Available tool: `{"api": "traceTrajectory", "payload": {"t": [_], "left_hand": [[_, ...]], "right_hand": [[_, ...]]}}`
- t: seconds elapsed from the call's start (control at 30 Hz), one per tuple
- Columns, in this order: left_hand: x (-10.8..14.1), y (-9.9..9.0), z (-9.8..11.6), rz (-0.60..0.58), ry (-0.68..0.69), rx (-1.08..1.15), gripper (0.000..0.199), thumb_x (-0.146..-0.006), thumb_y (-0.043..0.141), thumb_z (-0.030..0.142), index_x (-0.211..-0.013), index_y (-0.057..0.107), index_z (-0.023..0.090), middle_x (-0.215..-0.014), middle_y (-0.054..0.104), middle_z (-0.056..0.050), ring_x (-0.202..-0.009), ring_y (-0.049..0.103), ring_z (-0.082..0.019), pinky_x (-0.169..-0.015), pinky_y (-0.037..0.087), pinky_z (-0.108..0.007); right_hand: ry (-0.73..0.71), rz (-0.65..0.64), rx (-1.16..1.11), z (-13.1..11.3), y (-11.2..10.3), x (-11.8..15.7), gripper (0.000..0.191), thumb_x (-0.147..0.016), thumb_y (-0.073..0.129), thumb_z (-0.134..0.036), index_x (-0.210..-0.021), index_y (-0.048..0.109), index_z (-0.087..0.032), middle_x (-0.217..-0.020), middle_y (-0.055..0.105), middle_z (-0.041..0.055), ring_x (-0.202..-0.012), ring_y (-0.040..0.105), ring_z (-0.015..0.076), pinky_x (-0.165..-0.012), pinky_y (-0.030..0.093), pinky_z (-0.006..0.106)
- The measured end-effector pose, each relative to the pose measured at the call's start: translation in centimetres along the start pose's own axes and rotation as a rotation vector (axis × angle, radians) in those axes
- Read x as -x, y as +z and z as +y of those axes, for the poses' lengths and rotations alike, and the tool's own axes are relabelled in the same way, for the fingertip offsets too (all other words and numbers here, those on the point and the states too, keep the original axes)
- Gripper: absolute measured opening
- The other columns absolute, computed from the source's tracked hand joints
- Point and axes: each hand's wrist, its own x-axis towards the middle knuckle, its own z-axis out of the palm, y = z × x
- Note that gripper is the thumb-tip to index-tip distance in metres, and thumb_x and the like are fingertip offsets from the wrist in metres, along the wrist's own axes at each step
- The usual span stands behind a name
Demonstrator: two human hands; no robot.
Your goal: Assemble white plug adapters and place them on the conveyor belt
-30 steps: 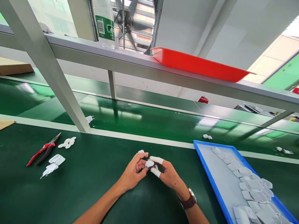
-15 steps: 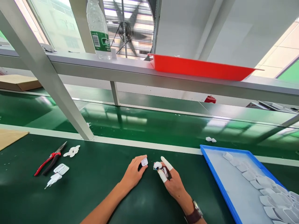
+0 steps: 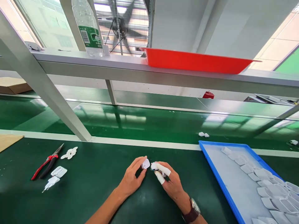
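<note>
Near the middle of the dark green table, my left hand point(image 3: 132, 179) pinches a small white square case point(image 3: 145, 164) between thumb and fingers. Just right of it, my right hand point(image 3: 169, 180), with white covers on two fingers, grips a small white part point(image 3: 154, 166) with a dark and bluish edge. A narrow gap separates the two pieces. More white material shows between the right fingers, partly hidden. On the left lie red-and-black pliers point(image 3: 48, 163), a cluster of flat white pieces point(image 3: 69, 153), and white parts point(image 3: 59, 172) below them.
At the right, a blue-rimmed tray point(image 3: 216, 174) holds several white pieces point(image 3: 263, 183). A metal post point(image 3: 56, 96) slants down at the left. A bottle point(image 3: 90, 34) and a red tray point(image 3: 191, 61) stand on the shelf. Small white bits point(image 3: 204, 134) lie behind the blue-rimmed tray.
The right fingers have closed in on the white part, which is nearer the white case. The case has turned slightly in my left hand. The whole view has shifted a little.
</note>
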Motion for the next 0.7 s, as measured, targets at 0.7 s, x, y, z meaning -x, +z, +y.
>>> {"api": "traceTrajectory", "payload": {"t": [0.7], "left_hand": [[0.3, -0.3, 1.3, 0.027, 0.244, -0.077, 0.044, -0.102, 0.050, 0.010, -0.143, 0.051, 0.025, -0.124, 0.065, -0.011, -0.112, 0.065, -0.025, -0.098, 0.058, -0.043]], "right_hand": [[-0.173, -0.083, 0.232, -1.5, 0.4, 0.5, 0.064, -0.094, 0.058, -0.005, -0.150, 0.044, -0.033, -0.119, 0.070, 0.0093, -0.100, 0.070, 0.0234, -0.086, 0.063, 0.041]]}}
